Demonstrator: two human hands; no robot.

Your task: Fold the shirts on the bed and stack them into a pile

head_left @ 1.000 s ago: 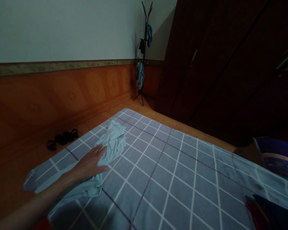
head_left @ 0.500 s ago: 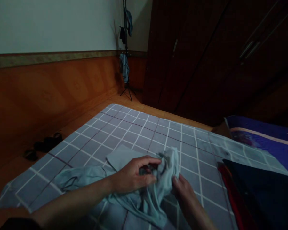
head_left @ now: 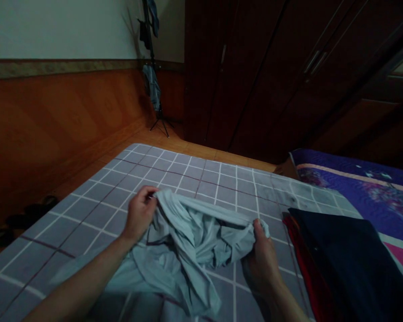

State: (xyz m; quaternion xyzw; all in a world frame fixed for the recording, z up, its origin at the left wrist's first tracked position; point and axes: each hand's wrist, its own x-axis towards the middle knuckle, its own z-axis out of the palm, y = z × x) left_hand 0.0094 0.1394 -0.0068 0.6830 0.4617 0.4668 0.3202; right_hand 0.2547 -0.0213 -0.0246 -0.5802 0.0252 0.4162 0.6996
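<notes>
A pale grey-green garment (head_left: pixel 195 228), crumpled and soft, hangs stretched between my two hands over the bed; its exact kind is hard to make out. My left hand (head_left: pixel 143 208) pinches the upper left end of its edge. At the right end of the same edge, my right hand (head_left: pixel 263 248) grips the cloth with the thumb on top. The lower folds trail onto the checked bedsheet (head_left: pixel 228 179) and spread toward my left forearm.
Folded dark blue clothing (head_left: pixel 342 250) lies on red clothing (head_left: pixel 298 250) at the right. Beyond is a purple patterned blanket (head_left: pixel 349 174). A coat stand (head_left: pixel 159 114), a dark wardrobe (head_left: pixel 242 80) and an orange wall (head_left: pixel 60 116) stand behind. Dark footwear (head_left: pixel 30 217) is on the floor at left.
My hands have moved apart, the left one going left and up, drawing the bunched garment out into a wide edge. The view has shifted to the right.
</notes>
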